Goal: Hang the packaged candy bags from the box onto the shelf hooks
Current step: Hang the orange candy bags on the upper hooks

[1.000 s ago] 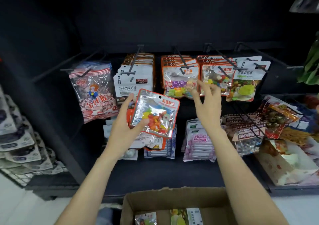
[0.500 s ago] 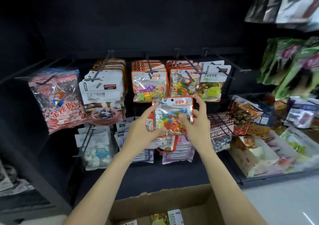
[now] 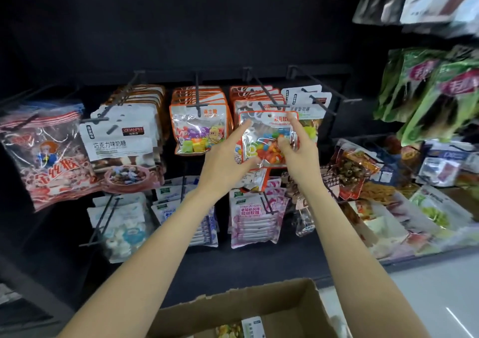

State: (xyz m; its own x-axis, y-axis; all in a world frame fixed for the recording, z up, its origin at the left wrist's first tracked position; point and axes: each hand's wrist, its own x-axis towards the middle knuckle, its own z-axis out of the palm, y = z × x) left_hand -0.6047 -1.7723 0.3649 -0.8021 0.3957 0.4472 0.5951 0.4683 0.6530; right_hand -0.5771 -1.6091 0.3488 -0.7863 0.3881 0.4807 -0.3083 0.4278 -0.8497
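An orange-edged clear candy bag point(image 3: 267, 133) full of coloured jelly beans is held up in front of the third shelf hook point(image 3: 267, 96), its top edge right at the hook's tip. My left hand point(image 3: 228, 158) grips its left side and bottom, with more bags tucked under the palm. My right hand point(image 3: 298, 148) pinches its right side, index finger up near the top. Matching orange bags point(image 3: 255, 94) hang behind on that hook. The cardboard box point(image 3: 259, 309) stands open below, with a few bags point(image 3: 243, 330) inside.
Neighbouring hooks carry orange candy bags point(image 3: 198, 127), white chocolate-candy bags point(image 3: 121, 140), a big striped bag point(image 3: 44, 151) and white-topped bags point(image 3: 308, 101). A lower row holds pale bags point(image 3: 252, 218). Green packets point(image 3: 427, 91) hang at the right above loose snack packs point(image 3: 388, 208).
Both hands raised the jelly-bean bag from mid-shelf height up and right to the third hook's tip. The view swung rightward, and the box now shows more.
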